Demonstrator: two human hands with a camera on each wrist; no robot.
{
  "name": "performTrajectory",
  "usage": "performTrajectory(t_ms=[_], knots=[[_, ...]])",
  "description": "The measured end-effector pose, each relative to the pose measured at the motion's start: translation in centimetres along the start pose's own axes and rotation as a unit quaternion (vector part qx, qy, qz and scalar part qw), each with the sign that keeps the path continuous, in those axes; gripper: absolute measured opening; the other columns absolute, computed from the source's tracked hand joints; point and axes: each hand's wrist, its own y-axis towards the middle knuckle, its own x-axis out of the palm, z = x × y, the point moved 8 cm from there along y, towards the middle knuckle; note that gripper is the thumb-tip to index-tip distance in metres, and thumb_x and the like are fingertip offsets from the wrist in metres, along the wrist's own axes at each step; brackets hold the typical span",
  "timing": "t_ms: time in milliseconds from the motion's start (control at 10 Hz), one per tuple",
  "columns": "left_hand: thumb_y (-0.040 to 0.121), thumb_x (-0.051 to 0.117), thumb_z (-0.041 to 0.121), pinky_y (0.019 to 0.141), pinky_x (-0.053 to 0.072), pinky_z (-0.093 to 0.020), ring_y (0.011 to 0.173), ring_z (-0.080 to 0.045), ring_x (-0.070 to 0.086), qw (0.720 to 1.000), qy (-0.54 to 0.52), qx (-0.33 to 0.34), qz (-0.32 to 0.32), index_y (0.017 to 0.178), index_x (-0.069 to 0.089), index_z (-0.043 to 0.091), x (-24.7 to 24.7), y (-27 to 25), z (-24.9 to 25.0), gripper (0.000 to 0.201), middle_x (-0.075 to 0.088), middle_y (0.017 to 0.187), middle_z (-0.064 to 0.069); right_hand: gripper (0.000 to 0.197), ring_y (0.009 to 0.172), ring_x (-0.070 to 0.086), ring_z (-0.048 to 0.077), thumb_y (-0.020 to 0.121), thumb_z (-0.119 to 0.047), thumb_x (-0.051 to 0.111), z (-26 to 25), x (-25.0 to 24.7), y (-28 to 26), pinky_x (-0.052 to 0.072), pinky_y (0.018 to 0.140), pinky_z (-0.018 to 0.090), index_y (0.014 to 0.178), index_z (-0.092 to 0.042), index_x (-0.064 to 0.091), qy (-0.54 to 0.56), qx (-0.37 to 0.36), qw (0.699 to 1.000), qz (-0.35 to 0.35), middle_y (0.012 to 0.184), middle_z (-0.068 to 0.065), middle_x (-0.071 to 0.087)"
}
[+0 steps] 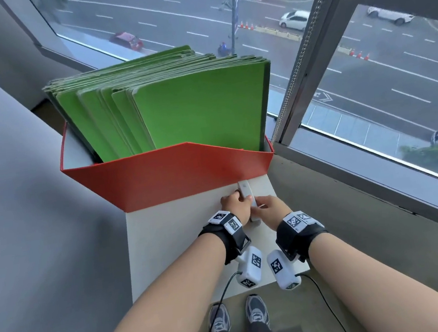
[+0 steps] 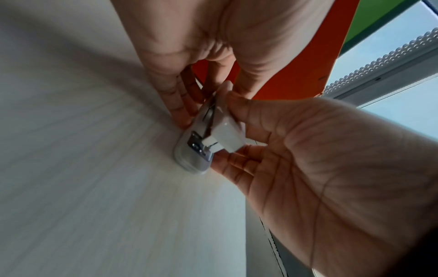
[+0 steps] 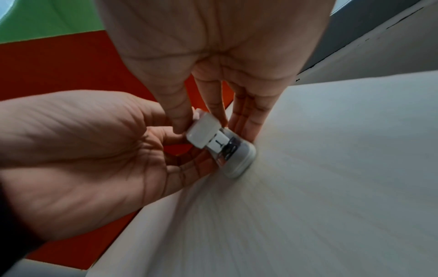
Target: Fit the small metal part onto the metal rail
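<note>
Rail (image 1: 251, 203): long, narrow, pale grey-silver piece with a rounded end, lying flat on the tabletop (image 1: 171, 241) near its far right corner, far end just beside the red box (image 1: 159, 177). Wrist views show a shiny metal insert (image 2: 198, 144) set in the rail's near end. Small part (image 2: 227, 137): whitish, blocky, with a narrower white tab pointing down at the insert; tab touches or sits just above it, cannot tell which. Left hand (image 1: 236, 204) at the rail's left side; fingers (image 2: 180, 105) straight, tips pressed on the tabletop against the rail, thumb on the part's far end. Whether that thumb pinches the part against the fingers cannot be told. Right hand (image 1: 270, 210) grips the part, thumb (image 3: 179, 120) on one side, curled fingers beneath, other fingers touching the rail's right side. Tabletop: pale, faint wood grain, small and rectangular. Red box holds a stack of upright green folders (image 1: 184, 107), leaning left. Grey wall to the left; window (image 1: 365, 74) behind and to the right, overlooking a multi-lane road with cars. Bead chain (image 1: 305, 48) hangs by the window frame. Shoes (image 1: 239, 317) visible on the floor below the near edge.
</note>
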Motion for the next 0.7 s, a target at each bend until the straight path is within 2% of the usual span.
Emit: performTrajectory(t_ms=[100,200,300,400,500,600,700], knots=[[0.088,0.048,0.035,0.088,0.047,-0.033,0.102,-0.037,0.061,1.0,0.015,-0.006,0.007,0.109,0.064,0.008,0.1,0.3,-0.2,0.037,0.058,0.121,-0.022,0.037,0.028,0.04,-0.001,0.088,-0.013,0.056,-0.2,0.2,0.2,0.026,0.032,0.008,0.055,-0.028,0.051,-0.009,0.001,1.0,-0.004,0.053,-0.001,0.053],[0.088,0.049,0.032,0.08,0.042,-0.028,0.1,-0.036,0.061,1.0,0.012,-0.008,0.015,0.106,0.064,0.006,0.2,0.5,-0.3,0.035,0.06,0.119,-0.023,0.033,0.033,0.032,0.005,0.089,-0.013,0.055,-0.1,0.2,0.4,0.024,0.033,0.011,0.057,-0.021,0.052,-0.021,-0.009,1.0,-0.003,0.055,0.006,0.048],[0.085,0.05,0.036,0.084,0.049,-0.032,0.101,-0.035,0.062,1.0,0.01,-0.004,0.012,0.108,0.065,0.01,0.0,0.4,-0.2,0.039,0.065,0.118,-0.019,0.034,0.042,0.034,0.011,0.089,-0.019,0.057,0.5,0.3,0.5,0.027,0.038,0.016,0.057,-0.024,0.048,-0.025,0.015,1.0,-0.001,0.057,0.002,0.044],[0.086,0.048,0.045,0.104,0.043,-0.038,0.123,-0.034,0.053,0.999,0.031,-0.025,0.003,0.134,0.052,0.014,-1.0,-0.2,-0.8,0.058,0.053,0.138,-0.017,0.021,0.075,0.058,0.018,0.086,-0.034,0.062,0.7,-0.3,0.1,0.04,0.057,0.015,0.098,-0.018,0.066,-0.017,0.044,0.999,0.013,0.093,0.003,0.058],[0.091,0.049,0.044,0.111,0.037,-0.037,0.133,-0.033,0.045,0.998,0.062,-0.03,0.005,0.145,0.038,0.012,-3.0,-1.3,-2.0,0.064,0.041,0.147,-0.018,0.052,0.112,0.058,0.023,0.089,-0.033,0.06,-0.1,-1.4,-0.7,0.043,0.09,0.03,0.134,-0.01,0.049,-0.043,0.044,0.998,0.019,0.126,0.009,0.056],[0.091,0.049,0.036,0.109,0.037,-0.036,0.132,-0.035,0.043,0.993,0.115,-0.021,0.031,0.14,0.043,0.009,-6.6,-2.9,-4.0,0.057,0.04,0.143,-0.022,0.045,0.109,0.06,0.022,0.089,-0.025,0.061,-3.3,-3.7,-1.7,0.044,0.096,0.032,0.131,-0.01,0.053,-0.039,-0.021,0.998,0.05,0.122,0.009,0.058],[0.091,0.047,0.032,0.112,0.033,-0.034,0.138,-0.03,0.032,0.982,0.171,-0.039,0.071,0.145,0.034,0.011,-9.2,-6.3,-8.3,0.059,0.032,0.15,-0.014,0.037,0.105,0.062,0.019,0.089,-0.018,0.061,-8.4,-6.9,-4.0,0.047,0.1,0.036,0.126,-0.013,0.059,-0.052,-0.119,0.987,0.091,0.118,0.006,0.063]])
